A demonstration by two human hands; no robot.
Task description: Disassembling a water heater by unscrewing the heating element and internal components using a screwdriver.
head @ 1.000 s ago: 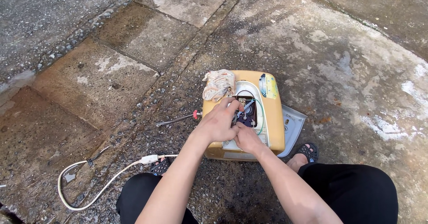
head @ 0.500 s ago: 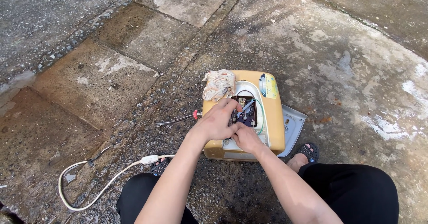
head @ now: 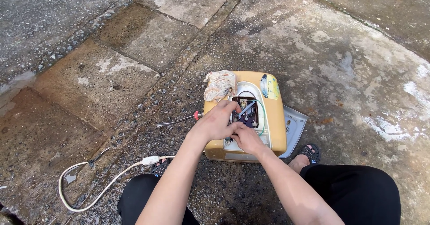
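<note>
The wet concrete ground (head: 349,64) carries everything, with paving slabs running toward its far left edge. Near its middle lies a yellow appliance casing (head: 275,131) on its back, long axis running away from the person, its open white panel facing up. A grey cover plate (head: 294,125) lies against its right side, and a crumpled rag (head: 219,84) sits on its far left corner. An oblong yellow-and-blue label (head: 269,87) is stuck near the far right corner. The left hand (head: 216,122) curls over the opening's left rim, fingers clenched on wiring inside; the right hand (head: 245,137) pinches parts there, though what exactly cannot be told. Compared with half a second earlier, both hands keep the same place. A red-tipped screwdriver (head: 177,120) lies left of the casing; a white cord (head: 96,184) loops by the near left edge.
</note>
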